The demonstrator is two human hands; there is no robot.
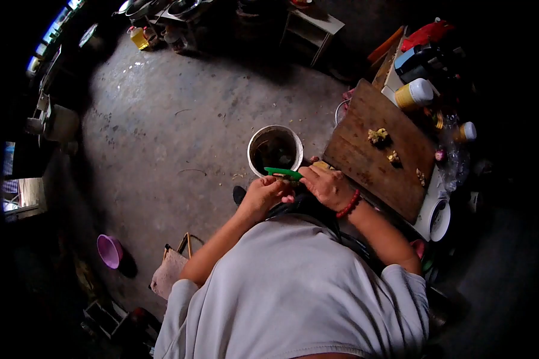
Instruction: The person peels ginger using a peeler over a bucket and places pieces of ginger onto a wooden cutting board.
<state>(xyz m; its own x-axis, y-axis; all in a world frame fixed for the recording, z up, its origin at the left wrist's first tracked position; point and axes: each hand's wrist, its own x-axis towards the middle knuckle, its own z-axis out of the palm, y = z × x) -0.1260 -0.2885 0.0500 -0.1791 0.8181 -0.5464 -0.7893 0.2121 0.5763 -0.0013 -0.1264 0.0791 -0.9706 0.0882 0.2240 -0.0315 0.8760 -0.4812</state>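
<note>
My right hand (326, 185), with a red bead bracelet (348, 204) at the wrist, grips a green peeler (284, 173). Close beside it, the fingers of my left hand (266, 195) are closed round a small brownish piece that looks like ginger, mostly hidden by the fingers and the peeler. Both hands are in front of my body, at the near rim of a white bucket (251, 147) with dark contents. On the wooden board (365, 161) to the right lie a larger knob of ginger (377, 136) and a smaller piece (393, 157).
White-lidded jars (414, 94), plastic wrapping (456, 158) and a white bowl (440, 220) stand along the board's right side. A purple basin (109, 251) sits on the concrete floor (156, 131) at left. A small shelf (310, 33) and a yellow oil bottle (139, 38) are farther off.
</note>
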